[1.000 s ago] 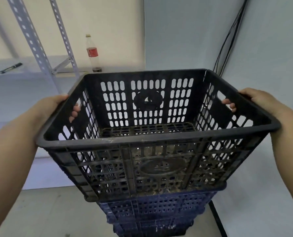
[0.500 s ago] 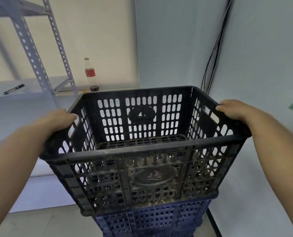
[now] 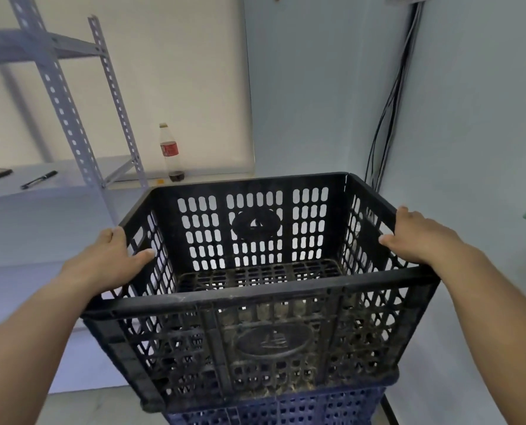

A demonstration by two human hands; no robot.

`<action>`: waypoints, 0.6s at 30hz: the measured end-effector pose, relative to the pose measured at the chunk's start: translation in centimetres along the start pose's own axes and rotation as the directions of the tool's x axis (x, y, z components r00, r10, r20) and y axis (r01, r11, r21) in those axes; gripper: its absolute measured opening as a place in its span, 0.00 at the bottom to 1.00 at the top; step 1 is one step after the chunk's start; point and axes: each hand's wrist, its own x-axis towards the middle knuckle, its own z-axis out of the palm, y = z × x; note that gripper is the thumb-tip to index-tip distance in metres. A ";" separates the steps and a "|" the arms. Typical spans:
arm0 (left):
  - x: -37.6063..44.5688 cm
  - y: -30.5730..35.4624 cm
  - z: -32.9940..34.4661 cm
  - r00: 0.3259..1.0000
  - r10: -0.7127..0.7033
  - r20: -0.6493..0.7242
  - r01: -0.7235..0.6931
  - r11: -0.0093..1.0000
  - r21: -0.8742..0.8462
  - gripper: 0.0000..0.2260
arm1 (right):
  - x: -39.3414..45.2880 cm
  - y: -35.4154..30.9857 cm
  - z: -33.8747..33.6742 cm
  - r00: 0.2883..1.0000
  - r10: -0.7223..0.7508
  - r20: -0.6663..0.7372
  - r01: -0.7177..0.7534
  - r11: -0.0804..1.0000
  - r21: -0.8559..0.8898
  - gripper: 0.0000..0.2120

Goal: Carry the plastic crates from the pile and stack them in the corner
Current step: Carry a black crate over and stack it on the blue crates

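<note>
On top of the blue crate [image 3: 274,406] in the corner, where two pale walls meet, sits the black crate [image 3: 264,302] you have carried over, and your hands are on its two side rims because that is where a wide, open-topped box balances best. Your left hand [image 3: 114,259] lies over the left rim with the thumb inside against the slotted wall and the other fingers draped outside; your right hand [image 3: 418,234] lies over the right rim in much the same way. Both look loosely curled, more resting and steadying than gripping hard, which suits a crate whose weight seems already borne by the one below. Its lower edge overhangs the blue crate a little at the front left, so I judge you are pressing down to seat it squarely. Compared with a second ago, the crate is lower and farther from you: then your fingers were hooked through the side handle slots to carry it, and now they have come up onto the rim. Behind, a cola bottle [image 3: 170,153] stands on the ledge beside the metal shelving [image 3: 71,118], well apart from the stack.
</note>
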 end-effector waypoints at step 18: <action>-8.3 0.9 2.2 0.725 0.571 -0.385 -0.513 0.821 0.252 0.35 | -10.0 -3.6 1.8 0.883 -0.388 -0.264 0.374 0.922 -0.101 0.52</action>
